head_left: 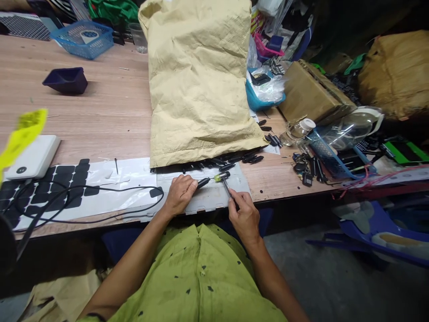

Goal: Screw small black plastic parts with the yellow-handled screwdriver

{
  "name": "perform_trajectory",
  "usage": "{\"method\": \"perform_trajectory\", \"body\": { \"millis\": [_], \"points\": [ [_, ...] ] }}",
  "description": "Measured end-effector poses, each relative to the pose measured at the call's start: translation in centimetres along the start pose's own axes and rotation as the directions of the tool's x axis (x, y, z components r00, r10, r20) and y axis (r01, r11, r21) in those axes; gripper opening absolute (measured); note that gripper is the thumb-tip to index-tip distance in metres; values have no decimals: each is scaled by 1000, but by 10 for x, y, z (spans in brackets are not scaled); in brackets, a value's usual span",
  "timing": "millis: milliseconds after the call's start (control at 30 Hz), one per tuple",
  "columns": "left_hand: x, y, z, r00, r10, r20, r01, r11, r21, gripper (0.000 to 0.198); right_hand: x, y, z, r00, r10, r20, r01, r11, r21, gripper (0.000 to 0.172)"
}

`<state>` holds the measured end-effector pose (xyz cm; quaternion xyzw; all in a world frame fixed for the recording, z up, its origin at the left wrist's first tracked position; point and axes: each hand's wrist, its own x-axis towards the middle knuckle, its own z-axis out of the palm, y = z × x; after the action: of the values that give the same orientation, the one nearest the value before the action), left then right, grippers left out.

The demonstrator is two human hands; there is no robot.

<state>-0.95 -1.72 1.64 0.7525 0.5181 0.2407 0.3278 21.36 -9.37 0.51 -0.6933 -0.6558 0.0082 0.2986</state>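
Note:
My left hand (181, 192) is closed around a small black rod-shaped part (203, 182), holding it flat against a grey plate (208, 201) at the table's front edge. My right hand (244, 215) grips the metal handle of a small hammer (224, 178) whose yellow-tipped head rests at the end of the black part. Several more black parts (234, 158) lie in a row just beyond the plate, at the foot of a large tan paper sack (197, 80).
A white sheet with black pads (63, 179) and a black cable (110, 190) lies at left, beside a white box (33, 156). A dark blue tray (65, 80) and blue basket (83, 38) stand further back. Cardboard box (311, 91), plastic bottle (338, 129) and clutter fill the right.

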Motion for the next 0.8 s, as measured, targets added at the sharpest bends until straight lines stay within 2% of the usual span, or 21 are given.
{"method": "perform_trajectory", "body": {
  "millis": [133,233,367,467,700,800],
  "points": [
    [-2,2,-3,999,37,13,-37,999,2,37,1,0,0,1000,20,-5,-20,999,-30,33],
    [-8,1,-6,991,123,50,-124,992,5,26,1,0,-1,999,29,13,-29,999,-25,32],
    [-24,-1,-7,930,308,201,-318,948,21,15,2,-1,-1,999,30,32,-30,1000,-2,33],
    [-37,1,-5,884,381,269,-412,909,65,11,2,-3,-2,999,36,40,-36,999,-1,34],
    [-48,7,5,874,431,223,-477,848,231,13,1,-4,-2,998,45,46,-45,999,4,34],
    [-46,6,6,904,416,99,-427,887,176,15,1,-4,-2,998,49,49,-49,999,4,34]
  ]
}}
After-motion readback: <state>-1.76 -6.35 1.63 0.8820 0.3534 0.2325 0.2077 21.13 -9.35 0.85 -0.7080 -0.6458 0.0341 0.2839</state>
